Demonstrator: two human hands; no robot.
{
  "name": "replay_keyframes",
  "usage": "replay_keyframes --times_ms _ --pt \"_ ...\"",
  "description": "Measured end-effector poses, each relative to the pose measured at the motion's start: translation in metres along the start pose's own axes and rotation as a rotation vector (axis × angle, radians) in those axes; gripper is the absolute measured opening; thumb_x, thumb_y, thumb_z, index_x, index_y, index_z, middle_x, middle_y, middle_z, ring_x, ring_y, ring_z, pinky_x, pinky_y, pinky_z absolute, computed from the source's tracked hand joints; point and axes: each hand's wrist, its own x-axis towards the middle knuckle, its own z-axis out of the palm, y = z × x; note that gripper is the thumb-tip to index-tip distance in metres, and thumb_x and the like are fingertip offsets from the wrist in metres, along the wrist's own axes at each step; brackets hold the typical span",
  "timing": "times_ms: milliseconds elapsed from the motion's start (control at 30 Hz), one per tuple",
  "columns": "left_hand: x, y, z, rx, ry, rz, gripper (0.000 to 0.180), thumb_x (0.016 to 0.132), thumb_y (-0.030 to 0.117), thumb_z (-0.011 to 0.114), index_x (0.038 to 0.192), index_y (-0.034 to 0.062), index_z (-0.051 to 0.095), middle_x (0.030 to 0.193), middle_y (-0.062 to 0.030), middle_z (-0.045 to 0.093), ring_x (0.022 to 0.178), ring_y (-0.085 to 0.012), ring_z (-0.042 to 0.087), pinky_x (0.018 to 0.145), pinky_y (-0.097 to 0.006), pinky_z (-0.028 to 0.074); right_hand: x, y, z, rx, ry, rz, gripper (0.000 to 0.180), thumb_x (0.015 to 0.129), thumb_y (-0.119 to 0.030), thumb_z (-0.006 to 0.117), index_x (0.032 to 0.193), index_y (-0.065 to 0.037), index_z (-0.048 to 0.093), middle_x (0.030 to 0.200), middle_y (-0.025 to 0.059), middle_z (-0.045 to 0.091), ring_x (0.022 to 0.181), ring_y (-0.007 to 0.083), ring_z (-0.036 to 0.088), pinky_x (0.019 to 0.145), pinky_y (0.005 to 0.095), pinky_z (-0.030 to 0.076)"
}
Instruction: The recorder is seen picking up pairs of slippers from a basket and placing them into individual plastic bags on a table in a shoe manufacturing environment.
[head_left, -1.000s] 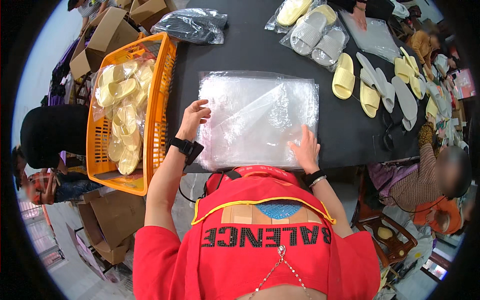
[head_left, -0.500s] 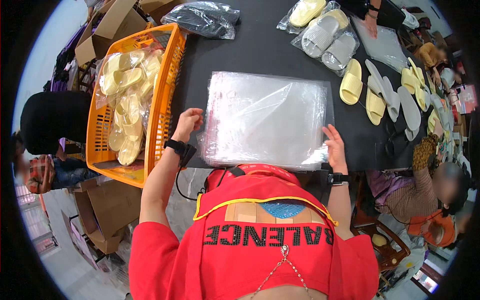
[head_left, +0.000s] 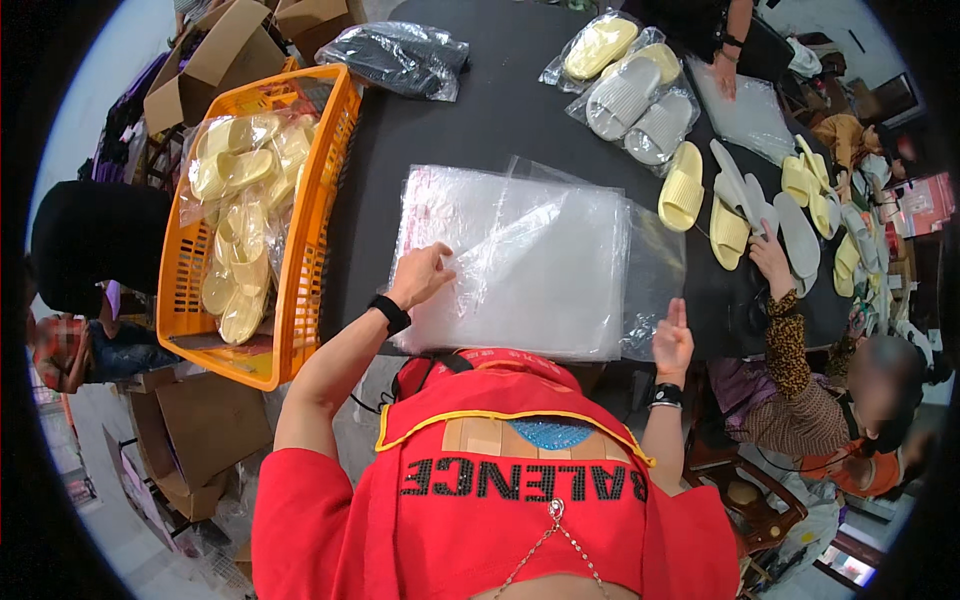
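A stack of clear plastic bags (head_left: 520, 300) lies flat on the black table in front of me. One clear bag (head_left: 655, 265) sticks out from its right side. My left hand (head_left: 422, 275) is over the stack's left part, its fingers bent and apart, with nothing visible in them. Beside the lower right edge of the jutting bag is my right hand (head_left: 673, 340), two fingers stretched up and the others curled, and I see nothing held in it. Whether either hand touches the plastic is hard to tell.
At left stands an orange basket (head_left: 345, 130) with bagged yellow slippers (head_left: 240, 250). A dark bagged bundle (head_left: 395, 58) lies behind. Bagged grey slippers (head_left: 640, 105) and loose yellow slippers (head_left: 681, 190) are at right. One co-worker's hand (head_left: 770, 262) touches a grey slipper; another hand (head_left: 725, 80) rests on bags.
My left hand has moved right, over the bag stack. A bag now juts out of the stack's right side near my right hand. The co-worker's hand has reached the grey slippers.
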Motion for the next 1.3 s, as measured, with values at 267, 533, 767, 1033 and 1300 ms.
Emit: replay_keyframes --times_ms 267,533,767,1033,1300 --pt "0.022 -0.006 -0.018 -0.583 -0.212 0.031 0.017 0.08 0.015 0.054 0.088 0.0 0.059 0.075 -0.0048 0.058 0.072 -0.0115 0.053 0.068 -0.025 0.043 -0.018 0.008 -0.009 -0.22 0.216 0.066 0.059 0.069 0.006 0.042 0.127 -0.006 0.04 0.125 0.0071 0.045 0.06 0.011 0.044 0.053 0.0182 0.043" --pt "0.085 -0.06 -0.067 -0.378 0.546 -0.057 0.02 0.075 0.007 0.054 0.095 0.0026 0.057 0.08 -0.01 0.06 0.072 -0.0223 0.058 0.066 -0.031 0.046 -0.011 0.008 -0.002 -0.367 0.15 0.16 0.063 0.069 0.007 0.042 0.129 -0.007 0.037 0.124 0.0059 0.046 0.064 0.0114 0.047 0.049 0.0191 0.041" --pt "0.062 -0.008 -0.064 -0.203 0.432 -0.082 0.035 0.081 0.023 0.051 0.111 0.0071 0.049 0.097 -0.0189 0.057 0.09 -0.0342 0.055 0.079 -0.04 0.043 0.008 0.028 0.019 -0.766 0.211 0.102 0.063 0.068 0.009 0.046 0.129 -0.004 0.037 0.124 0.0136 0.046 0.069 0.0079 0.05 0.055 0.0169 0.04" --pt "0.014 -0.006 -0.004 -0.218 0.202 -0.206 0.06 0.08 0.023 0.055 0.13 0.0051 0.026 0.074 -0.0147 0.058 0.07 -0.0297 0.058 0.069 -0.038 0.045 0.024 0.052 0.058 -1.326 0.005 0.124 0.058 0.072 0.004 0.051 0.127 -0.003 0.038 0.115 0.0079 0.052 0.068 0.0061 0.048 0.058 0.0186 0.04" --pt "-0.017 -0.039 -0.017 -0.449 0.303 -0.199 0.059 0.075 0.007 0.055 0.128 0.0033 0.029 0.068 -0.008 0.055 0.059 -0.0163 0.053 0.058 -0.03 0.045 0.045 0.088 0.08 -1.563 0.051 0.101 0.061 0.073 -0.003 0.056 0.13 -0.01 0.036 0.12 0.0134 0.048 0.102 0.0202 0.049 0.083 0.0296 0.04"
